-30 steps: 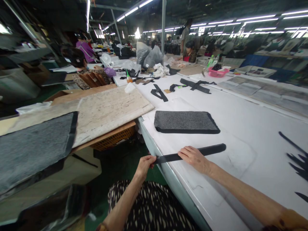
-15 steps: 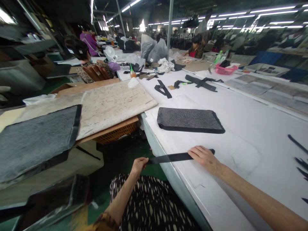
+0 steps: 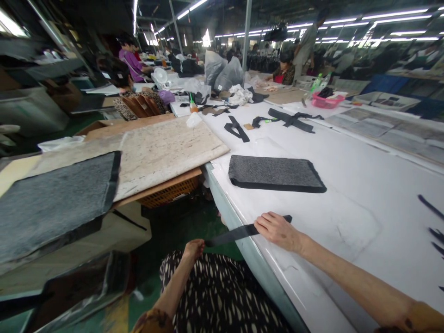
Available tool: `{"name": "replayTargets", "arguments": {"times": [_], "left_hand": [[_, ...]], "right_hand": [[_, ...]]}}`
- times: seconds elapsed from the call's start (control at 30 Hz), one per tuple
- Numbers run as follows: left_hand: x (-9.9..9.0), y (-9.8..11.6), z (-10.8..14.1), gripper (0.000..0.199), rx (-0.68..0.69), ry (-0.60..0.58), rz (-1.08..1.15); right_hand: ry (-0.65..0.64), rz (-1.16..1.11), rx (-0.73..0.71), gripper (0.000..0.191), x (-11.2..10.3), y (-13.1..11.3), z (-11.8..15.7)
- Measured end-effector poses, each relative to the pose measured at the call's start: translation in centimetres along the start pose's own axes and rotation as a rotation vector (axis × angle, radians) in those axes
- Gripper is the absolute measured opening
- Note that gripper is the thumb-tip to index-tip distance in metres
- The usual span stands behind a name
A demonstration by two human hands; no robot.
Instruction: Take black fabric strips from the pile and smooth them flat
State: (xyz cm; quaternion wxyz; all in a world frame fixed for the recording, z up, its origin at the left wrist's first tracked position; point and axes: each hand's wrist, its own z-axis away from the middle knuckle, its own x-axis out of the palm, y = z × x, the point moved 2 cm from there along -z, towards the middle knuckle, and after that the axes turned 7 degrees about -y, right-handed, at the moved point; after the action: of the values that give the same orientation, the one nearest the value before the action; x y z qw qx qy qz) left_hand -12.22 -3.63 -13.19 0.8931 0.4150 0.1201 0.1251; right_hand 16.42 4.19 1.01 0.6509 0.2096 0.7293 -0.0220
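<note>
A black strip (image 3: 231, 235) is stretched between my two hands across the near edge of the white table (image 3: 347, 166). Its left end is pinched in my left hand (image 3: 194, 249), closed above my lap. My right hand (image 3: 277, 231) is closed on the strip near its other end, low over the tabletop, and a short black tip sticks out beyond the fingers. Behind the strip lies a grey fabric piece (image 3: 275, 173) with black edging.
To the left, a board (image 3: 166, 148) carries a larger grey piece (image 3: 58, 203) with dark edging. Farther back are black strips (image 3: 291, 120), a glue bottle (image 3: 193, 104) and a pink basket (image 3: 328, 101). Other people sit or stand in the background.
Both hands have moved left and slightly toward me with the strip; the right hand moved more. The strip now slants more steeply. A standing person in the background has moved right.
</note>
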Motion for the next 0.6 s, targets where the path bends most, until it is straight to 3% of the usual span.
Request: {"name": "replayTargets", "arguments": {"times": [0.13,0.2,0.27,0.33,0.43,0.6], "left_hand": [[2.3,3.4,1.5,0.028,0.169,-0.084,-0.025],[4.4,5.6,2.8,0.033,0.262,-0.234,-0.052],[6.8,7.5,4.4,0.036,0.375,-0.473,-0.142],[8.4,8.6,5.6,0.038,0.404,-0.587,-0.172],[9.4,8.9,6.3,0.037,0.355,-0.622,-0.098],[9.1,8.4,6.0,0.036,0.295,-0.605,-0.035]], "right_hand": [[0.001,0.021,-0.012,0.023,-0.2,-0.1,-0.1],[-0.001,0.030,-0.018,0.022,-0.3,-0.1,-0.1],[-0.003,0.035,-0.017,0.022,-0.3,-0.1,-0.1],[-0.004,0.039,-0.010,0.022,-0.3,-0.2,-0.1],[0.005,0.043,-0.001,0.022,-0.2,-0.1,-0.1],[0.028,0.025,-0.013,0.023,-0.3,0.6,0.8]]}}
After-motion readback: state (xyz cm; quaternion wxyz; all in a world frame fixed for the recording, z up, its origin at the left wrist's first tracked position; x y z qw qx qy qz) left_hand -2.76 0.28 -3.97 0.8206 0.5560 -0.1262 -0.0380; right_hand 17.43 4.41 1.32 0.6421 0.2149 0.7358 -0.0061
